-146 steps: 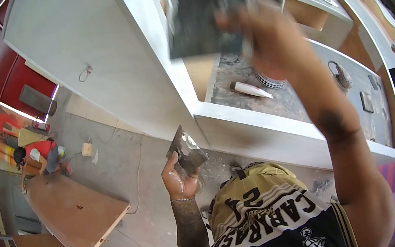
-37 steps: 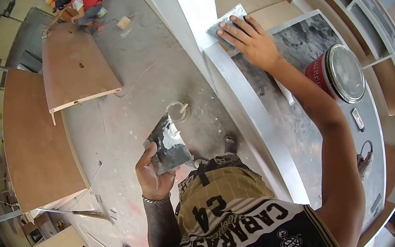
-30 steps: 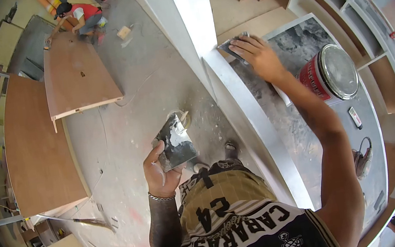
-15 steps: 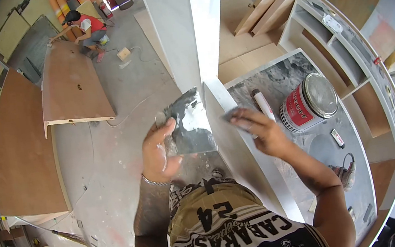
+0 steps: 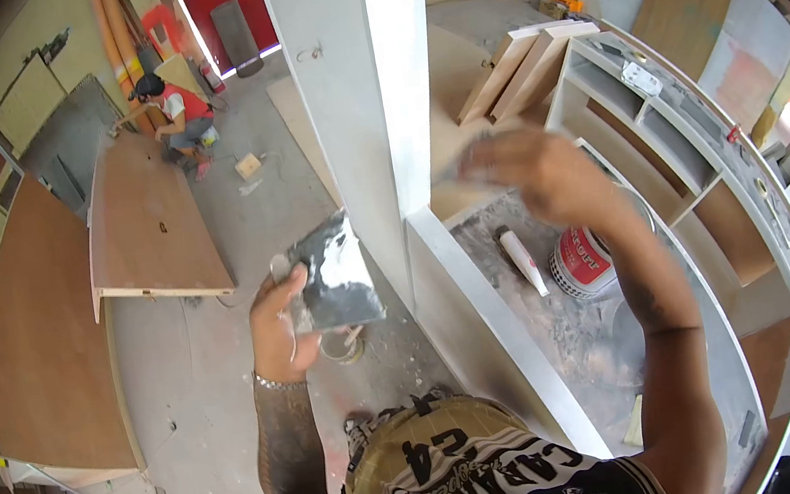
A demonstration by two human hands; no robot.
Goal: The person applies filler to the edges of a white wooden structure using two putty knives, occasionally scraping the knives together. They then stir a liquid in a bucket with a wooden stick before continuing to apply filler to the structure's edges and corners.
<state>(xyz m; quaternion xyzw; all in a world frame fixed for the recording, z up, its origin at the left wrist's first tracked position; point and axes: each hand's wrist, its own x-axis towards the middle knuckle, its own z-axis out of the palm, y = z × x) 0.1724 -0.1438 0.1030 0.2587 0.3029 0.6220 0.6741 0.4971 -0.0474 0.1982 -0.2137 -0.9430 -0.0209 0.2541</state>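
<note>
**Head view: white upright coated, grey shelf top left smeared**

Head camera, looking down. Our left hand (image 5: 275, 326) was closed on the lower edge of a metal plate (image 5: 333, 276), thumb across its face. The plate sat at frame centre, just left of the white upright panel (image 5: 364, 100), carrying patches of pale filler. Our right hand (image 5: 537, 176) was raised at centre right against the panel's inner side, and it was blurred. A pale flat piece (image 5: 457, 165) showed at the fingertips, but we could not tell how tightly the hand gripped it.

Progress, as we judged it: the upright and the low front edge (image 5: 467, 328) read evenly white and looked covered. The shelf top (image 5: 570, 344) behind that edge was grey and mottled, so it seemed unfinished.

On that top stood a red can (image 5: 582, 266) and, just beside it, a white tube (image 5: 521, 263). A small tub (image 5: 340, 346) sat on the dusty concrete floor (image 5: 191, 377) below the plate.

Bare brown boards (image 5: 149, 221) lay at left. Another person (image 5: 174, 111) crouched at upper left. Open shelving (image 5: 663, 139) ran along the right.
</note>
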